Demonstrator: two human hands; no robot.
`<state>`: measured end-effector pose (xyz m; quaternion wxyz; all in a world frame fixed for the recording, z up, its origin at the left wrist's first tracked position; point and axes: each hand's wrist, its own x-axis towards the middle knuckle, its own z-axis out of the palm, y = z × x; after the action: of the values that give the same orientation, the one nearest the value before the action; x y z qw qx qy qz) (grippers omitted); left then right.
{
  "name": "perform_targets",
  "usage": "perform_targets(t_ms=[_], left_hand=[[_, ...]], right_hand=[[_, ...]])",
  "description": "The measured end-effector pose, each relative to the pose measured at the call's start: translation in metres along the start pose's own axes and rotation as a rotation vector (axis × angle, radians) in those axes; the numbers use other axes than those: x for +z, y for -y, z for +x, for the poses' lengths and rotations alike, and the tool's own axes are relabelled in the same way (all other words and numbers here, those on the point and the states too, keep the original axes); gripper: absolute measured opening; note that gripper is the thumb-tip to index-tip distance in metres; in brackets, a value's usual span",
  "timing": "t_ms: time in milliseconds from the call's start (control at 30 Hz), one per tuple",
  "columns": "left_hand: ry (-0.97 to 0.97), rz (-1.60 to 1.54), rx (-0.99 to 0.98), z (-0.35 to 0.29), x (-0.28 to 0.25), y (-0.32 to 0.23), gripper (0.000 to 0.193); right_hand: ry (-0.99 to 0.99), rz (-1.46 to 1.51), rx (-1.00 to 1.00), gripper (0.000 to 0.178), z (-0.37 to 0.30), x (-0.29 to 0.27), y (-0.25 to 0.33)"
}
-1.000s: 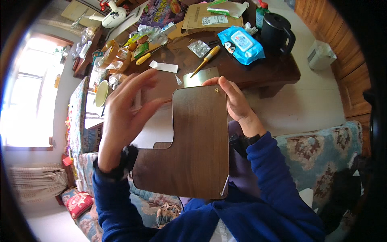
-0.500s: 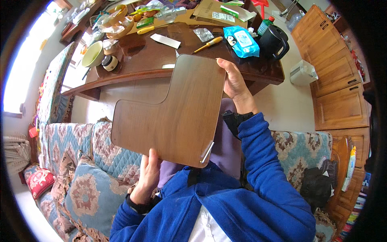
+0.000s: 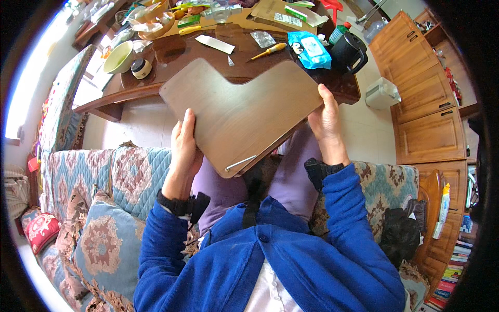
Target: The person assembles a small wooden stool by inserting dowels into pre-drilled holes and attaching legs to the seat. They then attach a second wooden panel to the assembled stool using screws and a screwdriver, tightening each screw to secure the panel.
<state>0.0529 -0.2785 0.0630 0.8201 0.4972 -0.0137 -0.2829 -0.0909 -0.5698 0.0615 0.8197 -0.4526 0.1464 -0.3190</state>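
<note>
Both my hands hold an L-shaped brown wood-grain board (image 3: 244, 112) tilted above my lap, its notch facing the table. My left hand (image 3: 183, 151) is closed on the left edge, thumb on top. At the opposite edge, my right hand (image 3: 328, 125) grips with its thumb near the corner; the fingers of both hands are mostly hidden underneath. A thin silvery metal rod (image 3: 240, 163) lies along the board's near corner. Below the near right edge another brown edge shows; whether it is a second panel I cannot tell.
On the dark wooden table (image 3: 179, 54) ahead are a yellow-handled screwdriver (image 3: 275, 48), a white strip (image 3: 214, 43), a blue wipes pack (image 3: 309, 50), a black kettle (image 3: 347, 52), a jar (image 3: 141, 68) and a green bowl (image 3: 119, 57). A patterned sofa (image 3: 136, 174) surrounds me.
The board has turned clockwise, bringing its notch from the upper left to the top and the rod corner toward my left. My left hand has moved up to the left edge; the right lies farther right.
</note>
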Motion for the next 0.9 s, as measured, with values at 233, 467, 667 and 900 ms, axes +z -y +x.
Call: perform_targets(t_ms=[233,467,667,900], left_hand=[[0.205,0.073,0.002,0.076,0.038,-0.017,0.046],[0.174,0.197,0.061,0.096,0.055,-0.038,0.062],[0.102,0.718,0.448,0.043,0.050,-0.014,0.057],[0.056,0.878,0.758,0.059,0.081,-0.019,0.035]], right_hand=[[-0.182,0.082,-0.090,0.037,-0.024,-0.012,0.019],[-0.322,0.048,-0.169,0.029,-0.028,-0.003,0.007],[-0.435,0.049,-0.200,0.024,-0.033,0.012,-0.006],[-0.410,0.106,-0.233,0.022,-0.063,0.028,0.006]])
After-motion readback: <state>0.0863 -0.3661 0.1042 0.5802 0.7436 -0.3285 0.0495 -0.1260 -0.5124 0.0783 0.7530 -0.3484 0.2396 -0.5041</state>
